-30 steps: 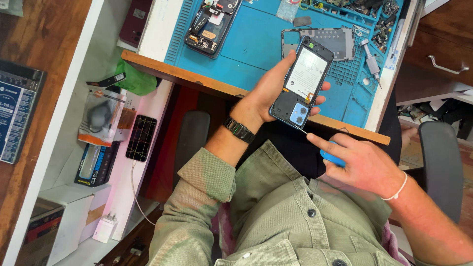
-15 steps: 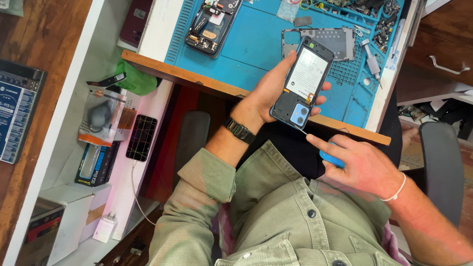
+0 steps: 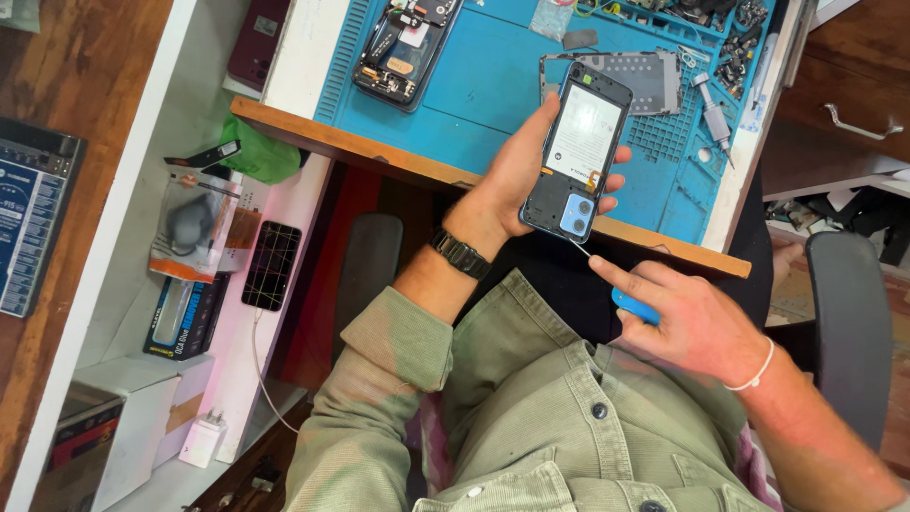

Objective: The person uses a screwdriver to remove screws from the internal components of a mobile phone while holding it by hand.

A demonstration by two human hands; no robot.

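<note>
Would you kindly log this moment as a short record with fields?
Left hand: left hand grips an opened dark smartphone with a pale blue camera block, back facing up.
Right hand: right hand holds a blue-handled thin tool, tip at the phone's lower edge.
Surface: blue rubber repair mat on the wooden desk.
Nearby: second disassembled phone; silver screwdriver.

Seen from above, the left hand [image 3: 517, 180] is raised in front of the chest, thumb up along one side and fingertips [image 3: 616, 180] curled round the other in a firm grip. A dark watch [image 3: 461, 253] bands its wrist. The right hand [image 3: 697, 327] sits lower, index finger extended, remaining fingers closed, a thin white band [image 3: 755, 376] at the wrist.
</note>
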